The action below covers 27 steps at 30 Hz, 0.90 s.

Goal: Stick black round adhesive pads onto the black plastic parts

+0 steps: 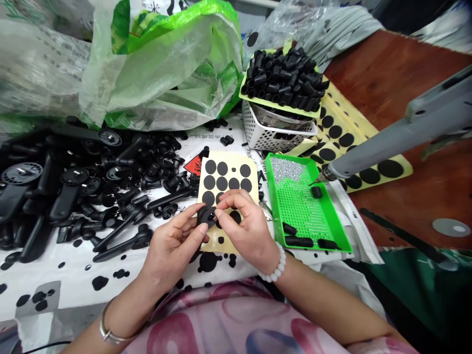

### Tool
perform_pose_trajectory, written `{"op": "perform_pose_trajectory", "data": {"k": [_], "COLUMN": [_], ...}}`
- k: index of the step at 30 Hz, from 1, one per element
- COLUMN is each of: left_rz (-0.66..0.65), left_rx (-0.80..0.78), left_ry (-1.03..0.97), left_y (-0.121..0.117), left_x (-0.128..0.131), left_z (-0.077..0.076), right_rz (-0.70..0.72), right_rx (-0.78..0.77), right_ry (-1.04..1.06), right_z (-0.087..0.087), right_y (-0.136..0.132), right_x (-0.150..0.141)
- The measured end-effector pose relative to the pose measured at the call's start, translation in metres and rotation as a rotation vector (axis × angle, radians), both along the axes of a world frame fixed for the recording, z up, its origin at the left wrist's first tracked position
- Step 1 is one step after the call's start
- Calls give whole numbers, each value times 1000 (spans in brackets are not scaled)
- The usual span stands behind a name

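Observation:
My left hand [171,248] holds a round black plastic part [205,216] by its rim, between thumb and fingers. Thumb and index finger of my right hand [247,228] pinch together at the right side of that part. Whatever small thing is between them is too hidden to make out. Both hands are over a pale yellow backing sheet [254,156] with rows of black round stickers [209,182]. A few spots on the sheet have no large circle. My fingers cover some of its lower rows.
Black plastic pieces [121,196] are heaped on the left. On the right stands a green tray [295,211] with small metal pieces and black tubes. Behind it, black tubes [283,81] fill a tray above a white basket [265,130]. A grey metal arm [398,128] reaches in from the right.

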<state>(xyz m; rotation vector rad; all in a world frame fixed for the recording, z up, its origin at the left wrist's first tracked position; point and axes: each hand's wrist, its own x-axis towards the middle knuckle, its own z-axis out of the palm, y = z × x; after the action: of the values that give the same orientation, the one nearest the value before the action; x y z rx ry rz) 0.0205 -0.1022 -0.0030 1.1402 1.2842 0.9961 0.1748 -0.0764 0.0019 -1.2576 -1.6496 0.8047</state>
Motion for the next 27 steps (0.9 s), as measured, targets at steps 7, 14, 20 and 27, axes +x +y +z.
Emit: {"op": "perform_pose_trajectory", "data": {"k": [7, 14, 20, 27], "left_rz": [9, 36, 66, 91], "left_rx": [-55, -116, -174, -107], "left_ry": [-69, -142, -169, -193], "left_y": [-2, -1, 1, -3], "left_x": [-2, 1, -6, -1], "left_z": [0, 5, 0, 4], "right_rz": [-50, 118, 195, 205], "right_rx": [-129, -395, -421, -347], "right_ry": [60, 341, 386, 272], "right_z": [-3, 0, 4, 4], "right_y": [-1, -5, -7, -17], "right_x": [2, -8, -12, -12]}}
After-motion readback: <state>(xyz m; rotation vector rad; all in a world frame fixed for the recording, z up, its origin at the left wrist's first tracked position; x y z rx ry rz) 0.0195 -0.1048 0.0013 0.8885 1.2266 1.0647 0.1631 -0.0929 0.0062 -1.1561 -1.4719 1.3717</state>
